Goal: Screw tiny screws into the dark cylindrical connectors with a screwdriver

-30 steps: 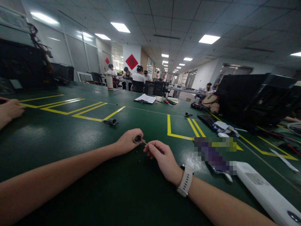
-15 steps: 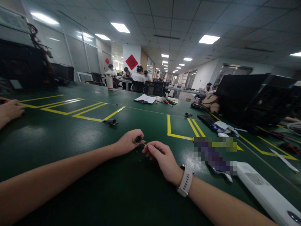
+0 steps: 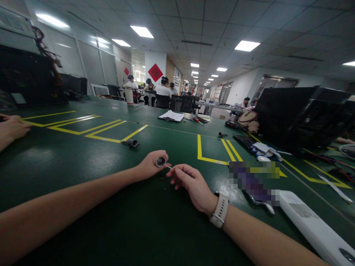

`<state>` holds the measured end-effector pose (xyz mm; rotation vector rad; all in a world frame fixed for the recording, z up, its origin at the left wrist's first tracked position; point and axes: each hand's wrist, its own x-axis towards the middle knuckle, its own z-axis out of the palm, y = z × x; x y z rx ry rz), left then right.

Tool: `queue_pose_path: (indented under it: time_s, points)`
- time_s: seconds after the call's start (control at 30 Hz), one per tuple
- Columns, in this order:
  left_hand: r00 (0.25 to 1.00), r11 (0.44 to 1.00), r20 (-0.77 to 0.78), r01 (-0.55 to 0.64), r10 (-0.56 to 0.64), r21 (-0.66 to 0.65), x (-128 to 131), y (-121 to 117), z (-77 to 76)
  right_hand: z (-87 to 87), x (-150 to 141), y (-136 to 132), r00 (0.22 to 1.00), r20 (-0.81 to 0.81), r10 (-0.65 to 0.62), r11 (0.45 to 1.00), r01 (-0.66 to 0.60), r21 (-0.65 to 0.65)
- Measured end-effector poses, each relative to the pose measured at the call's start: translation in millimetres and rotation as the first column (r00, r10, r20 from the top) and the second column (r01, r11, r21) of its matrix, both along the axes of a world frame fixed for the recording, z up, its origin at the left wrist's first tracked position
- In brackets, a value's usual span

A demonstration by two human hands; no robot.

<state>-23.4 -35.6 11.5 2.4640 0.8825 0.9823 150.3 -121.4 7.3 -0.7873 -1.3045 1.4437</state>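
My left hand (image 3: 153,163) is wrapped round a dark cylindrical part (image 3: 160,161) whose open, ring-shaped end faces me. In my right hand (image 3: 191,184) a tool with a thin metal shaft (image 3: 167,166) is pinched. Its tip reaches into the mouth of the cylinder; fingers hide its handle, so its kind does not show. Two tiny dark pieces, one of them a small ring-like piece (image 3: 165,189), lie on the green table (image 3: 133,229) just below my hands. A similar cylindrical part (image 3: 131,143) lies on its side farther off, beyond my left hand.
Another person's hand (image 3: 12,128) rests at the left edge. Yellow tape (image 3: 199,146) marks the table. A white device (image 3: 313,225) and a blurred purple item (image 3: 251,183) lie right. Farther back are a clipboard (image 3: 171,116), a red-handled screwdriver (image 3: 197,120), another cylindrical part (image 3: 221,135) and a black case (image 3: 299,114).
My left hand has tilted the cylinder slightly, shifting its mouth a little left and up. More of the thin shaft now shows, running into the opening.
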Motion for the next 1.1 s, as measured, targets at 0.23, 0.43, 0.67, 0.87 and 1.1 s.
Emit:
queue_pose_path:
  time_s: [0.23, 0.43, 0.67, 0.87, 1.1]
  points:
    - [0.999, 0.999, -0.022, 0.028, -0.027, 0.032, -0.4, 0.8, -1.2, -0.3, -0.4, -0.1, 0.998, -0.029, -0.059, 0.998, 0.059, 0.006]
    - [0.992, 0.994, -0.125, 0.021, -0.008, 0.106, -1.6, 0.2, -2.4, 4.2, 0.0, -0.2, 0.997, -0.064, -0.041, 0.998, 0.037, -0.059]
    - [0.994, 0.995, -0.094, 0.066, -0.059, 0.072, -0.8, 1.5, -1.2, 5.0, 4.3, 4.6, 0.985, -0.169, -0.023, 0.988, -0.003, -0.154]
    - [0.995, 0.997, -0.065, 0.073, -0.071, 0.037, -0.9, 2.7, -2.2, 2.4, 5.1, 6.4, 0.977, -0.208, -0.034, 0.986, -0.001, -0.166]
    - [0.981, 0.993, -0.189, 0.065, -0.045, 0.098, -1.6, 1.1, -2.6, 4.2, 2.8, 4.4, 0.986, -0.161, -0.037, 0.990, 0.014, -0.140]
